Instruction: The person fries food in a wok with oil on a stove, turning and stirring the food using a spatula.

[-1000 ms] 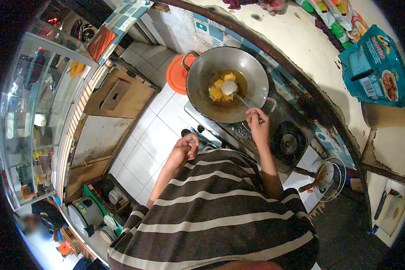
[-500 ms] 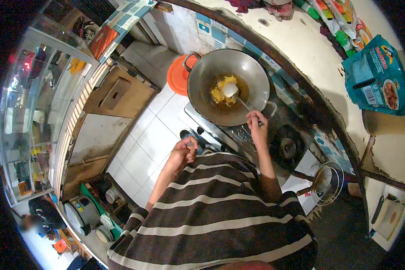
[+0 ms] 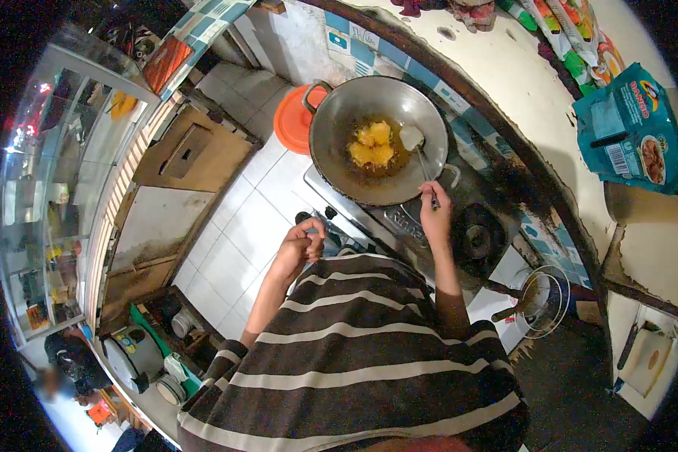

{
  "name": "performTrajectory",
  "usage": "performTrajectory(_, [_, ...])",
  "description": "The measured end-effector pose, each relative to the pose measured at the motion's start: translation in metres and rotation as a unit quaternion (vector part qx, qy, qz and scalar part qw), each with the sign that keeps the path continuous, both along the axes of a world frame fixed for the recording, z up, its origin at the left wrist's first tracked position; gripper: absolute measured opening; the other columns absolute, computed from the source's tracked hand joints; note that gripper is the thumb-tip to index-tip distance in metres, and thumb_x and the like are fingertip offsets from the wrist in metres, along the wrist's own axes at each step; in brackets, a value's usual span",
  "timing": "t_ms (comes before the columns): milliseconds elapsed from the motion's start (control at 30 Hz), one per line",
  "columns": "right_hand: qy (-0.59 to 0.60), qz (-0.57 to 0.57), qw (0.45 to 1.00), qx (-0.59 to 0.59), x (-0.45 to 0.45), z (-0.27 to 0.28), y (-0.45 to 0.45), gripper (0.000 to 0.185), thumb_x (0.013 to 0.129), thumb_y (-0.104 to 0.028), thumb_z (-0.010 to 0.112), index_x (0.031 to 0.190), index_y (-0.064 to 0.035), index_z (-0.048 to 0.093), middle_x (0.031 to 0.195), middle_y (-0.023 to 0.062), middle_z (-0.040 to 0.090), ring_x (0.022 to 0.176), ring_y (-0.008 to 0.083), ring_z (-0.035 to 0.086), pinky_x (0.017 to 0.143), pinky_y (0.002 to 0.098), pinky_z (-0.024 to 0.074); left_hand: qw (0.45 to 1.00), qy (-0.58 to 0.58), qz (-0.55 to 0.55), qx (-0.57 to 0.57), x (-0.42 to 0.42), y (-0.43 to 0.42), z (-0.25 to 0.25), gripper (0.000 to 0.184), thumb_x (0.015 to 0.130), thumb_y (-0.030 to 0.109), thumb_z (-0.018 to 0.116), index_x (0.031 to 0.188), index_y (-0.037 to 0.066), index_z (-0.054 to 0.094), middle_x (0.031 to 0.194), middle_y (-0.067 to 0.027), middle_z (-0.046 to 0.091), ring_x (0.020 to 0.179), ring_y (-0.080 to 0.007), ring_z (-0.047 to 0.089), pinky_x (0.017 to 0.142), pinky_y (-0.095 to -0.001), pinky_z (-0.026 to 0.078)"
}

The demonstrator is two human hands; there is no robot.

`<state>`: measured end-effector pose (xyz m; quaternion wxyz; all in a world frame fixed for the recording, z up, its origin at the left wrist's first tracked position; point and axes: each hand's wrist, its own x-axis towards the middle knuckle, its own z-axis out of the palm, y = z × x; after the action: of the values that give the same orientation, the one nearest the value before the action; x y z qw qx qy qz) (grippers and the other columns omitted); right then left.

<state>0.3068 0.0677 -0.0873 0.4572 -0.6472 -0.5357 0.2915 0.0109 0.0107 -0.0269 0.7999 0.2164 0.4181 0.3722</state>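
A large metal wok (image 3: 335, 162) stands on the stove, with yellow food (image 3: 372, 145) frying in oil at its centre. My right hand (image 3: 435, 202) grips the handle of a metal spatula (image 3: 412, 138) at the wok's near right rim. The spatula's blade rests on the inner wall, to the right of the food and apart from it. In front of my striped shirt, left of the stove's front edge, my left hand (image 3: 303, 245) is held with its fingers curled; whether anything is inside them is hidden.
An orange round lid or container (image 3: 292, 124) lies left of the wok. Right of it is a second burner (image 3: 477, 239). A teal pouch (image 3: 631, 132) sits on the ledge at upper right. A glass cabinet stands at left. Another person is visible at lower left.
The spatula blade has moved off the food to the right side of the wok. My right hand stays on its handle. My left hand has shifted slightly left and down.
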Motion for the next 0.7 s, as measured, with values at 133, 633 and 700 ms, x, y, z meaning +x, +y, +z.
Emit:
performTrajectory(133, [0.073,-0.008,0.997,0.014,-0.003,-0.028,0.004,0.016,0.095,-0.015,0.049,0.09,-0.0024,0.057,0.079,0.0014,0.058,0.07,0.0092,0.049,0.066,0.0233,0.0408,1.0,0.006,-0.025,-0.012,0.001,0.002,0.005,0.026,0.07,-0.007,0.035,0.089,0.003,0.049,0.057,0.0028,0.035,0.048,-0.0072,0.03,0.044,-0.0226,0.023])
performTrajectory(633, [0.365,-0.045,0.928,-0.064,-0.02,-0.021,0.024,0.023,0.096,-0.023,0.051,0.088,-0.0037,0.057,0.067,-0.0021,0.048,0.055,0.0044,0.041,0.048,0.0205,0.0304,0.998,-0.001,-0.063,0.019,-0.007,0.015,0.011,0.027,0.068,-0.008,0.034,0.088,0.004,0.049,0.055,0.0031,0.032,0.047,-0.0067,0.028,0.043,-0.0226,0.022])
performTrajectory(700, [0.337,-0.036,0.939,-0.057,-0.015,-0.022,0.021,0.022,0.097,-0.023,0.051,0.087,-0.0037,0.057,0.068,-0.0026,0.048,0.058,0.0041,0.041,0.049,0.02,0.0309,0.998,-0.001,-0.058,0.029,-0.009,0.015,0.012,0.027,0.068,-0.008,0.034,0.088,0.003,0.049,0.055,0.0033,0.032,0.047,-0.0067,0.028,0.043,-0.0229,0.022])
